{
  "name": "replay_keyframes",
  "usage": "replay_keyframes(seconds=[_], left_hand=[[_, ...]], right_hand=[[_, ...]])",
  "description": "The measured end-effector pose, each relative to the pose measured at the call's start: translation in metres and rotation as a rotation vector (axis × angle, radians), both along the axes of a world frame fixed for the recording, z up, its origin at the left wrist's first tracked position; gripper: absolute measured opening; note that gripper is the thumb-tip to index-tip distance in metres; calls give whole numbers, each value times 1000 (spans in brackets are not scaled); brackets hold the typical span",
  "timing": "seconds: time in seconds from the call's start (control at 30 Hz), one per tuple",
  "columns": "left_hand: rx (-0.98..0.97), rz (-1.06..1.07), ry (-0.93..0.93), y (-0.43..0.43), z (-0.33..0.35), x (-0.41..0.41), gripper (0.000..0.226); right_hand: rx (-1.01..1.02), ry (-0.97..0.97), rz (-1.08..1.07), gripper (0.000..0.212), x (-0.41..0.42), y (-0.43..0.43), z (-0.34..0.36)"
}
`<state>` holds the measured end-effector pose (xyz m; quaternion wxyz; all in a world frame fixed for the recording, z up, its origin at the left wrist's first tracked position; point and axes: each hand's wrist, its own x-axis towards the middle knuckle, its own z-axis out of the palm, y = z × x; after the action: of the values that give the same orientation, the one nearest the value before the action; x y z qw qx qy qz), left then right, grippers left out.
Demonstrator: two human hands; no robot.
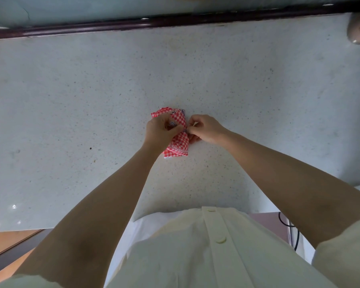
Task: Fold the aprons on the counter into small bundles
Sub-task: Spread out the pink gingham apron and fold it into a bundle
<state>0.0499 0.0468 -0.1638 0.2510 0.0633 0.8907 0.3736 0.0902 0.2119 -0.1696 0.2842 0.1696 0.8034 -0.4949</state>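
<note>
Both hands, left hand (159,129) and right hand (206,129), pinch apron (178,145).

red-and-white checked apron (177,142) bunched into a small bundle on speckled pale counter (71,100), left hand (158,132) gripping its middle, right hand (206,128) pinching its right edge, cream buttoned shirt (206,256) below

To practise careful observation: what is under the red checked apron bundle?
The speckled counter shows all around the apron bundle, which rests on it. The left grip and right grip hold it from above; anything beneath the folds is covered.
</note>
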Motion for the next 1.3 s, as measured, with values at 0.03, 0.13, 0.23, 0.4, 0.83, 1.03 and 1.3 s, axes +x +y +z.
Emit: replay_keyframes(seconds=[0.03,0.13,0.23,0.4,0.83,1.03,1.3], left_hand=[[-11,21,0,2,0,-1,22],[20,79,1,7,2,0,19],[23,99,24,9,2,0,17],[-35,58,90,11,4,1,9],[-82,-148,135,2,6,-2,19],[-65,-115,87,-1,5,-6,17],[-77,-69,14,0,7,-11,18]], right_hand=[[-11,-5,-22,6,1,1,0],[-18,9,-89,10,4,3,3],[-8,42,-104,9,6,4,7],[116,268,-83,6,11,6,3],[134,322,-63,12,-4,-10,2],[122,300,-94,19,7,-11,-1],[163,333,-159,15,11,-23,0]])
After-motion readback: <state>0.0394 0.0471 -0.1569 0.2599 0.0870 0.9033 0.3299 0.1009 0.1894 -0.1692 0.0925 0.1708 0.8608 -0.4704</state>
